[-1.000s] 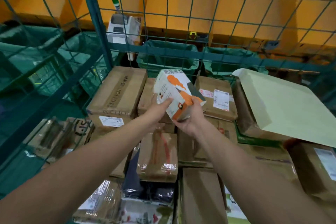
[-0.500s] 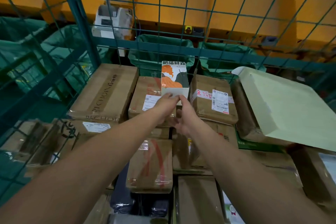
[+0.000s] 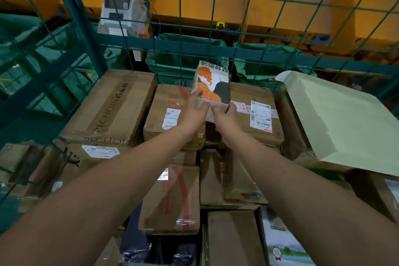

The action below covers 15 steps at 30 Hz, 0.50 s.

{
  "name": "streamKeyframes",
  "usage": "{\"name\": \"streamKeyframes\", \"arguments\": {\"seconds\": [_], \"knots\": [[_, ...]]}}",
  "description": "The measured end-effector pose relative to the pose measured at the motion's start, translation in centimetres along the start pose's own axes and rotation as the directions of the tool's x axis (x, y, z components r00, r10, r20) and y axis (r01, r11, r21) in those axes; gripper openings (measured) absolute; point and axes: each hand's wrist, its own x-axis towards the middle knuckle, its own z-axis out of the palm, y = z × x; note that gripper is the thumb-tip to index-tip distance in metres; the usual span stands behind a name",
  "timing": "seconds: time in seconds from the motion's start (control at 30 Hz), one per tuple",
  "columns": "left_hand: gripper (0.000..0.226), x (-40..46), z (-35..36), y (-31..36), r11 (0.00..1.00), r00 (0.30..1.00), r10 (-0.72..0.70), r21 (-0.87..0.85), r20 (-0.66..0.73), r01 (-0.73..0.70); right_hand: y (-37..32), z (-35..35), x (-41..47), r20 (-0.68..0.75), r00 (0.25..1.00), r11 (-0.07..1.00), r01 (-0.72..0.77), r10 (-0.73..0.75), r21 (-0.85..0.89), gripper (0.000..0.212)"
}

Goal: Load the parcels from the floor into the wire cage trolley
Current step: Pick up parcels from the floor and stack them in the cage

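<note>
1. My left hand (image 3: 193, 110) and right hand (image 3: 224, 114) each grasp the carton (image 3: 212, 84), upright over the back-row boxes (image 3: 170, 112) in the cage (image 3: 71, 6).
2. I would lower it squarely into the gap between them, then let go.

Two bare forearms, no sleeves in view. Left hand (image 3: 192, 112) and right hand (image 3: 226, 117) bare: no gloves, rings, watch.

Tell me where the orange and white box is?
In the head view, centre: both hands hold the orange and white box upright above two brown cartons, near the cage's back mesh.
</note>
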Motion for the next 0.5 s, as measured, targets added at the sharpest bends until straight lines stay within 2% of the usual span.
{"name": "streamKeyframes", "arguments": {"seconds": [0.13,0.2,0.3,0.4,0.5], "knots": [[0.055,0.3,2.0,0.2,0.995,0.997,-0.002,0.098,0.071,-0.005,0.3,-1.1,-0.8,-0.192,0.971,0.95,0.082,-0.144,-0.3,0.072],[0.059,0.5,2.2,0.3,0.989,0.995,-0.013,0.147,0.1,-0.002,0.4,-1.3,-0.7,-0.148,0.963,0.898,0.147,-0.226,-0.415,0.068],[0.065,0.9,1.9,0.3,0.988,0.986,-0.044,0.151,0.163,0.019,0.3,-1.6,-0.2,0.017,0.981,0.81,0.17,-0.194,-0.561,0.078],[0.074,0.3,1.2,0.7,0.994,0.976,-0.057,0.1,0.212,0.037,-0.6,-2.3,-0.1,0.073,0.993,0.838,0.118,-0.093,-0.532,0.085],[0.082,-0.7,0.7,0.4,0.997,0.983,-0.077,0.029,0.166,0.073,-0.8,-3.2,-0.7,0.055,0.995,0.898,0.101,-0.086,-0.428,0.09]]}}
